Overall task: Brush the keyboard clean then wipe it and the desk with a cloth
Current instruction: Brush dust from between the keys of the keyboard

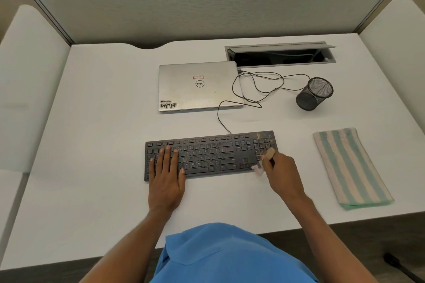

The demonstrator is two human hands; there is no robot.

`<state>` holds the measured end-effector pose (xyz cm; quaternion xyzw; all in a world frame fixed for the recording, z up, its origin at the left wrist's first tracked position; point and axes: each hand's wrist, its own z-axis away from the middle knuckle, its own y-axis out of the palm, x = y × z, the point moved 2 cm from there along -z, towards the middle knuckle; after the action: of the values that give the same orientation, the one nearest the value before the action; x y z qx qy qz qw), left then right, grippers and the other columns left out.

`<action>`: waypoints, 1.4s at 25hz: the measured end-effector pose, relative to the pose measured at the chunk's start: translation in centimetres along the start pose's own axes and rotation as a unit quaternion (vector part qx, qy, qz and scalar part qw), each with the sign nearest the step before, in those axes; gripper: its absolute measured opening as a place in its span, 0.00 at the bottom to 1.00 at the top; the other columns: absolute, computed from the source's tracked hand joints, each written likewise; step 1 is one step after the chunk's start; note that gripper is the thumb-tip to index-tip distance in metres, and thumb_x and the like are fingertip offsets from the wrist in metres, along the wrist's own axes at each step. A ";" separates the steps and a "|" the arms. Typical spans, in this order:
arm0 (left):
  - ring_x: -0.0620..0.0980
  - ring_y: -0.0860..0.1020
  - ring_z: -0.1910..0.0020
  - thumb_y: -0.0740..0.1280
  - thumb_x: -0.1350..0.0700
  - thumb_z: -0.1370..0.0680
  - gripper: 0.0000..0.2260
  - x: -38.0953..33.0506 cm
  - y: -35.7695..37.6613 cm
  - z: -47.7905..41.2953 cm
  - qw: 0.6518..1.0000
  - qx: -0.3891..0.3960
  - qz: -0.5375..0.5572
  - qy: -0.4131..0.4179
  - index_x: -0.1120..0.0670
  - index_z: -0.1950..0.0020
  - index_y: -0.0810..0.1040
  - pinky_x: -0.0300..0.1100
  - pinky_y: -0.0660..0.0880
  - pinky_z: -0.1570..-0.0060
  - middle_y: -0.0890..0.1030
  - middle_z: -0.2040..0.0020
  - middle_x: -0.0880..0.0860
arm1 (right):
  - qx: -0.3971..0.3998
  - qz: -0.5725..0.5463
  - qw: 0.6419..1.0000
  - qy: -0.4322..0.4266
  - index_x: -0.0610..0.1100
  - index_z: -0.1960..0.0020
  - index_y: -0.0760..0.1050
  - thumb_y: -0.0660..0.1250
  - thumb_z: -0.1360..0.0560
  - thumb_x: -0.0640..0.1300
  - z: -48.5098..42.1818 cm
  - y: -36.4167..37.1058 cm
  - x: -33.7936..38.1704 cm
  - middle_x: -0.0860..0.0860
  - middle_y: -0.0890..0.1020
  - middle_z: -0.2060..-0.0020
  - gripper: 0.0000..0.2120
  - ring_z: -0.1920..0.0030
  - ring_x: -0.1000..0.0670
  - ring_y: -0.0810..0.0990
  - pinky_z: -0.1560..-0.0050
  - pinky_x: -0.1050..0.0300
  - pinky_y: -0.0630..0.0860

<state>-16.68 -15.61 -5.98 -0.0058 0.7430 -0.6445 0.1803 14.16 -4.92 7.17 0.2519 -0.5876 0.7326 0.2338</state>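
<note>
A black keyboard [211,154] lies on the white desk [99,122], with pale crumbs on its far right corner. My left hand [166,176] rests flat on the keyboard's left half, fingers spread. My right hand [284,172] grips a small brush [269,154] with a wooden handle. The brush's pale bristles touch the keyboard's near right corner and look blurred. A folded cloth [351,167] with green and cream stripes lies on the desk, to the right of the keyboard.
A closed silver laptop [197,86] sits behind the keyboard, with a loose black cable [253,89] looping beside it. A black mesh cup [314,94] lies tipped at the right. An open cable hatch [279,54] is at the back. Grey partitions enclose the desk.
</note>
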 end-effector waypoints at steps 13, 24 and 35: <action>0.53 0.51 0.14 0.52 0.47 0.14 0.28 0.0 0.0 0.0 1.000 -0.005 0.012 -0.001 0.54 0.14 0.59 0.62 0.52 0.18 0.56 0.14 0.53 | -0.008 0.044 0.999 -0.023 0.46 0.55 0.80 0.64 0.19 0.47 -6.1 -2.8 1.9 0.50 0.82 0.64 0.10 0.64 0.50 0.80 0.65 0.55 0.72; 0.52 0.51 0.14 0.53 0.47 0.15 0.28 0.2 -0.1 0.0 1.000 -0.002 0.018 0.000 0.53 0.14 0.59 0.62 0.53 0.18 0.56 0.14 0.53 | 0.044 0.045 0.998 0.000 0.41 0.65 0.71 0.62 0.18 0.43 -3.8 0.4 3.8 0.49 0.76 0.71 0.17 0.73 0.54 0.70 0.71 0.58 0.65; 0.52 0.51 0.14 0.53 0.47 0.15 0.28 0.2 -0.1 -0.1 1.000 -0.002 0.017 0.000 0.53 0.14 0.59 0.61 0.52 0.17 0.56 0.14 0.53 | 0.008 -0.013 1.000 0.001 0.41 0.65 0.72 0.60 0.16 0.45 -2.4 1.8 3.2 0.48 0.76 0.73 0.20 0.73 0.51 0.69 0.70 0.54 0.65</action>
<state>-16.90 -15.60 -5.88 0.0069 0.7442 -0.6399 0.1912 10.38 -2.77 7.45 0.2605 -0.5782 0.7343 0.2422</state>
